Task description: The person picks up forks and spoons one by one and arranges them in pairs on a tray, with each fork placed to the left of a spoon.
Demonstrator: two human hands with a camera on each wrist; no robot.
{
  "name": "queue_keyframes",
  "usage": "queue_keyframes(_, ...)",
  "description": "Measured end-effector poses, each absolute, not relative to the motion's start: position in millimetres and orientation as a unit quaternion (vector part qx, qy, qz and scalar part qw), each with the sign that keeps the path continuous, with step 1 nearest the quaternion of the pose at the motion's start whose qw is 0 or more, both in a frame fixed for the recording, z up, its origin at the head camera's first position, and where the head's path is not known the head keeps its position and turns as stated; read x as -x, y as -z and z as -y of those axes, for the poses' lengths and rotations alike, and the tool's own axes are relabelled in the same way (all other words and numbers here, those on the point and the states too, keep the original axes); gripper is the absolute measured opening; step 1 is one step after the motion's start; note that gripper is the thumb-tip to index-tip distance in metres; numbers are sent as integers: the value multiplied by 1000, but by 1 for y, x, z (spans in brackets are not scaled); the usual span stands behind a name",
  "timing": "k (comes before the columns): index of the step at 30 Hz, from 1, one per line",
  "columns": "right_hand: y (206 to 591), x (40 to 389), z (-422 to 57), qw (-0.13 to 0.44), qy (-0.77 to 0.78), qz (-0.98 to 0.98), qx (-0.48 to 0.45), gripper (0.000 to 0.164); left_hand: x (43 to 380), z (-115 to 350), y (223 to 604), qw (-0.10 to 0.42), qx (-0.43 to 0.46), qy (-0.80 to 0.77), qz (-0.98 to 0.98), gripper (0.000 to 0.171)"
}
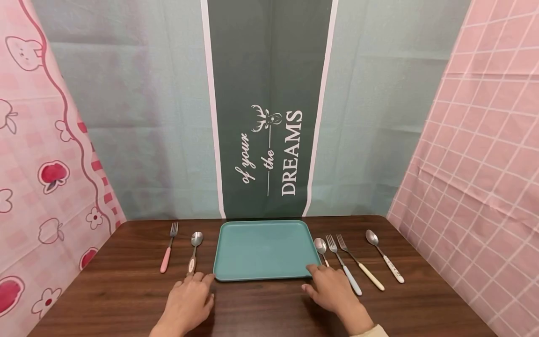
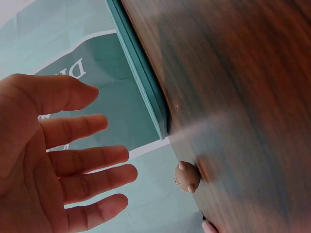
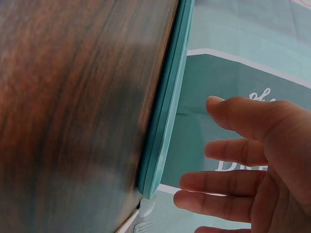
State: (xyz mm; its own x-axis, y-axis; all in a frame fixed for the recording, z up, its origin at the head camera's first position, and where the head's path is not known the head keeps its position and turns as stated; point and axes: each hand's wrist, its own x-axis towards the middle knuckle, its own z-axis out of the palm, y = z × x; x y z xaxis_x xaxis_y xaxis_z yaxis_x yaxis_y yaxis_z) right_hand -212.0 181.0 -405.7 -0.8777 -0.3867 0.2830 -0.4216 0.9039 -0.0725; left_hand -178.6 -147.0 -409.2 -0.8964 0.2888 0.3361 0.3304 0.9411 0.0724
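A teal tray (image 1: 268, 250) lies flat on the brown table. My left hand (image 1: 187, 299) hovers at the tray's front left corner, fingers spread and holding nothing, as the left wrist view also shows. Just beyond its fingertips is a spoon with a brown handle (image 1: 192, 264). Near the tray's front right corner is my right hand (image 1: 334, 288), its fingers extended and nothing in them. It partly covers a spoon (image 1: 321, 245) beside the tray; whether it touches the tray I cannot tell. Just right of that hand lies a fork with a light blue handle (image 1: 353, 281).
A pink-handled fork (image 1: 166, 260) lies at far left. Right of the blue-handled fork are a yellow-handled fork (image 1: 370, 276) and a spoon with a patterned white handle (image 1: 393, 269). A grey-green cloth (image 1: 177, 140) hangs behind the table, with pink sheets at both sides.
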Motion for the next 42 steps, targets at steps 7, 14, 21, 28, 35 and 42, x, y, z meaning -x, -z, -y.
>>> queue_keyframes(7, 404, 215, -182, 132, -72, 966, -212, 42, 181, 149, 409, 165, 166, 64, 970, 29)
queue_keyframes(14, 405, 225, -185, 110, -90, 972, -188, 40, 185, 158, 405, 179, 165, 74, 967, 29)
queue_keyframes(21, 410, 232, -190, 93, -107, 977, -161, 38, 190, 171, 397, 178, 147, 93, 968, 31)
queue_keyframes(28, 417, 241, -192, 97, -118, 977, -151, 30, 196, 183, 397, 176, 140, 112, 968, 29)
queue_keyframes(35, 417, 256, -193, 27, -145, 981, -124, 13, 203, 197, 399, 160, 123, 124, 972, 34)
queue_keyframes(42, 415, 266, -192, 6, -165, 983, -74, 17, 207, 207, 400, 127, 103, 150, 975, 38)
